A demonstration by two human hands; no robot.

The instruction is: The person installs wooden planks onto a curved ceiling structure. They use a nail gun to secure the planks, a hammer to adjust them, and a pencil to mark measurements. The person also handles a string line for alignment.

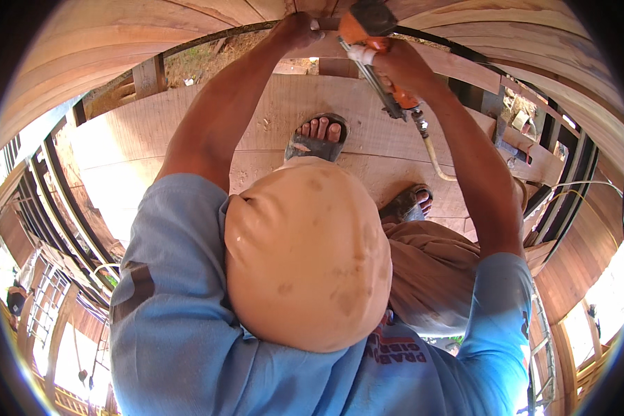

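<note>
My left hand (297,29) is raised at the top centre, fingers closed at a narrow dark piece by the curved planks; what they hold is unclear. My right hand (399,64) is wrapped round an orange and black nail gun (360,22), whose head reaches the timber planks (478,28) beside my left hand. A pale air hose (433,154) hangs from the gun's fitting. Below, my sandalled feet (317,139) are on wide wooden boards (180,125). A beige, stained rounded object (305,253) fills the lower middle, hiding part of my body.
Curved planking runs overhead, with gaps showing dirt ground (215,48) below. Dark metal rails (55,194) line the left; more rails and a leaning wooden panel (579,229) are at the right. Part of another person (15,301) shows at the far left edge.
</note>
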